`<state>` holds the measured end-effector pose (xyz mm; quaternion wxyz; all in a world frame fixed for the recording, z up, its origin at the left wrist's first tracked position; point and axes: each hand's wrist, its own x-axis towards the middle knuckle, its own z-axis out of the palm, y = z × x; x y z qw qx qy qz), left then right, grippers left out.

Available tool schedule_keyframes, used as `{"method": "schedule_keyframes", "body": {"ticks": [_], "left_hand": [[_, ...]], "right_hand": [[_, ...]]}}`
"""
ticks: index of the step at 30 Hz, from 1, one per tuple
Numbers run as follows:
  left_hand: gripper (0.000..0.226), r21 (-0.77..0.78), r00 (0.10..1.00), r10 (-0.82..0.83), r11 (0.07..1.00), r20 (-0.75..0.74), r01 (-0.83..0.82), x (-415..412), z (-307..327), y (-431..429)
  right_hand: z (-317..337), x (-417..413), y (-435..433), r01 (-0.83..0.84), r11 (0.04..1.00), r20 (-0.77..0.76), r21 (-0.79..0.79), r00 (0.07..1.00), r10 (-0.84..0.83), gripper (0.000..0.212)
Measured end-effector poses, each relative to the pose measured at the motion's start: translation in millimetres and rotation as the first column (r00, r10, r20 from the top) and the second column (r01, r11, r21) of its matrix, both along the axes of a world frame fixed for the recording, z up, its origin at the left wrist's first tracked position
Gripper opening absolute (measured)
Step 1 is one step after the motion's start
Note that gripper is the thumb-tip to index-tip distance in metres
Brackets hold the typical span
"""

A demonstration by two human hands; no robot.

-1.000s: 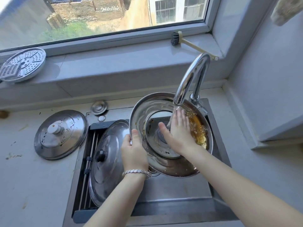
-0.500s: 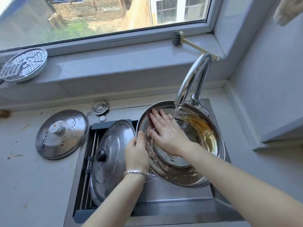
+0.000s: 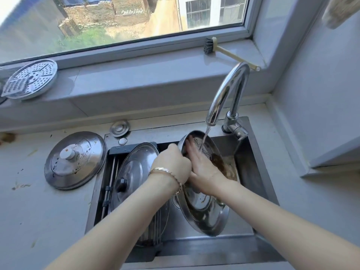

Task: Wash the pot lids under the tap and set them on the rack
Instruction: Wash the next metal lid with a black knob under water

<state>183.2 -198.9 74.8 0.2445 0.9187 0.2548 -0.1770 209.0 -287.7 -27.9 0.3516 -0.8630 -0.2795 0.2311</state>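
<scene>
The left hand [image 3: 172,164] grips the rim of the tilted lid [image 3: 204,213]. The right hand [image 3: 203,168] lies flat inside it. Wet steel may slip and drop.

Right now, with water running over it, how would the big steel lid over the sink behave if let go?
Probably slippery: the lid is wet steel under the running tap. It looks stiff and thin, so likely light for its width. Held tilted by the left hand at its rim, it would probably tip flat.
</scene>
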Motion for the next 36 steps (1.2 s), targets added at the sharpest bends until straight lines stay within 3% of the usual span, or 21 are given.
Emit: {"method": "schedule_keyframes", "body": {"ticks": [2,5,6,9,11,13,16,18,20,23,27,29,30,33,34,36], "left_hand": [[0.018,0.100,0.983,-0.142,0.983,-0.115,0.154,12.1,11.8,-10.5],[0.007,0.212,0.953,-0.236,0.938,-0.189,0.275,21.9,25.3,-23.5],[0.006,0.227,0.951,-0.242,0.932,-0.191,0.283,22.0,26.5,-23.4],[0.018,0.204,0.959,-0.240,0.942,-0.149,0.267,15.7,25.3,-13.9],[0.029,0.147,0.978,-0.198,0.968,-0.063,0.205,8.1,19.8,-4.1],[0.034,0.025,0.997,-0.060,0.998,0.058,0.058,-1.2,10.6,3.9],[0.040,-0.165,0.968,0.160,0.978,0.195,-0.128,-11.4,-8.1,4.6],[0.044,-0.267,0.917,0.282,0.941,0.281,-0.207,-14.7,-17.4,4.5],[0.045,-0.380,0.840,0.411,0.884,0.355,-0.272,-13.7,-22.0,9.6],[0.042,-0.489,0.735,0.525,0.819,0.428,-0.301,-11.6,-27.6,20.4],[0.039,-0.531,0.694,0.540,0.805,0.476,-0.263,-13.4,-31.9,22.0],[0.037,-0.528,0.681,0.507,0.825,0.528,-0.204,-13.2,-28.9,23.6],[0.037,-0.506,0.676,0.474,0.845,0.564,-0.171,-13.2,-27.1,24.4],[0.039,-0.412,0.663,0.394,0.900,0.637,-0.138,-16.1,-26.5,21.1],[0.039,-0.408,0.646,0.406,0.900,0.647,-0.157,-17.7,-28.5,19.8],[0.031,-0.464,0.589,0.496,0.858,0.638,-0.220,-19.2,-31.5,20.5]], "right_hand": [[0.8,-4.7,1.4,0.097,0.984,-0.132,0.149,0.988,-0.077,0.078],[4.6,-14.2,5.0,0.192,0.971,-0.264,0.142,0.953,-0.150,0.032],[6.1,-17.0,9.0,0.222,0.964,-0.304,0.149,0.938,-0.169,0.032],[-14.8,-16.7,13.5,0.440,0.858,-0.425,0.265,0.852,-0.306,0.058],[-28.3,-12.0,10.2,0.555,0.827,-0.447,0.087,0.764,-0.465,0.062],[-33.9,-8.0,5.2,0.600,0.797,-0.352,-0.067,0.734,-0.582,0.062],[-14.6,0.6,16.1,0.481,0.875,-0.117,-0.056,0.867,-0.485,0.069],[0.3,3.0,27.3,0.286,0.957,0.040,0.047,0.957,-0.288,0.083],[9.3,-4.0,28.7,0.041,0.988,0.184,0.147,0.980,-0.068,0.080],[5.8,-13.9,14.2,-0.281,0.943,0.425,0.178,0.886,0.184,0.062],[-1.7,0.7,5.8,-0.282,0.959,0.631,0.025,0.749,0.203,0.057],[1.7,2.7,12.3,-0.220,0.974,0.663,0.053,0.737,0.130,0.058],[6.0,2.3,17.7,-0.147,0.982,0.627,0.115,0.778,0.043,0.059],[26.6,3.7,34.5,0.135,0.962,0.398,0.237,0.890,-0.223,0.067],[32.7,3.1,37.9,0.120,0.966,0.381,0.227,0.902,-0.202,0.068],[35.8,-5.3,37.3,-0.104,0.972,0.351,0.213,0.936,0.023,0.065]]}}
